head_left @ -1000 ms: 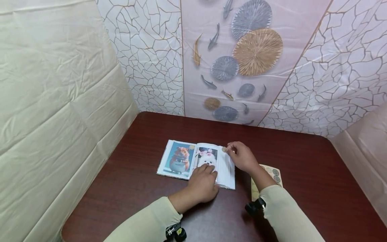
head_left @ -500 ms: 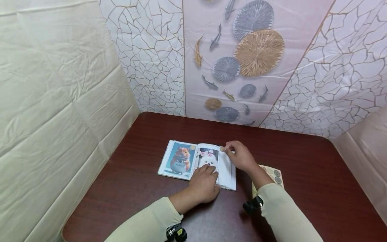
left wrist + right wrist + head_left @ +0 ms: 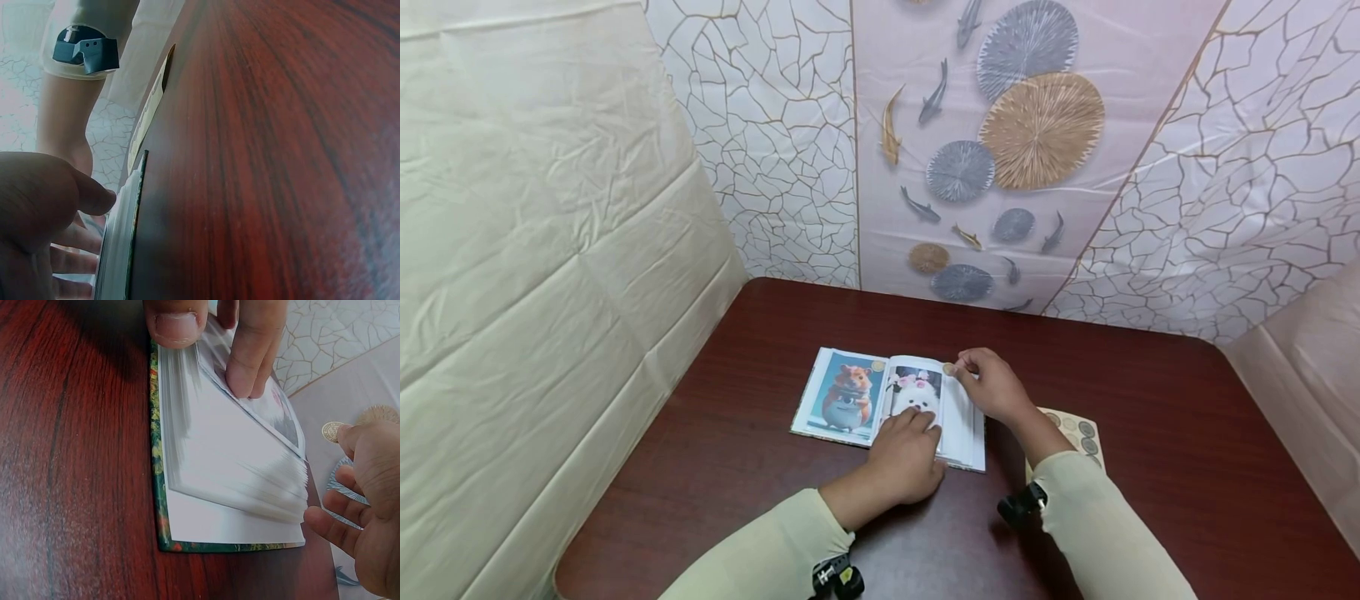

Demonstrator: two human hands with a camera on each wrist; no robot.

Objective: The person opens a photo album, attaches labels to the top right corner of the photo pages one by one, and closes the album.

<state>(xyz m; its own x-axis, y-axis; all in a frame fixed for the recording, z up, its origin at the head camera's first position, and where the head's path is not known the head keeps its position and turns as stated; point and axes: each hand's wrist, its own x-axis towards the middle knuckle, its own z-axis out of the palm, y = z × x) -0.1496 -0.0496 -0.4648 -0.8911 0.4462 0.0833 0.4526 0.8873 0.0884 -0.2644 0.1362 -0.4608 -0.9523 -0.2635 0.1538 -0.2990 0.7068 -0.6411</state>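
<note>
An open photo book (image 3: 958,421) lies on the table, a hamster picture on its left page and a fluffy white dog on the narrower leaf beside it. Across the dog picture rests my left hand (image 3: 904,458), fingers extended; in the right wrist view its thumb (image 3: 180,328) lies at the page edges. My right hand (image 3: 1000,390) is over the book's upper right corner, pinching a round gold sticker (image 3: 332,432) between thumb and fingertips. In the head view this sticker overlaps the top of the right page. A similar gold round (image 3: 878,366) sits on the hamster page's corner.
A sheet of round gold and grey stickers (image 3: 1078,429) lies right of the book, partly hidden by my right forearm. The dark red wooden table (image 3: 760,517) meets a patterned cloth backdrop (image 3: 775,167) at the back and plain cloth at the sides.
My right hand has shifted slightly left with the gold sticker, toward the dog picture's upper corner. The left hand stays on the page.
</note>
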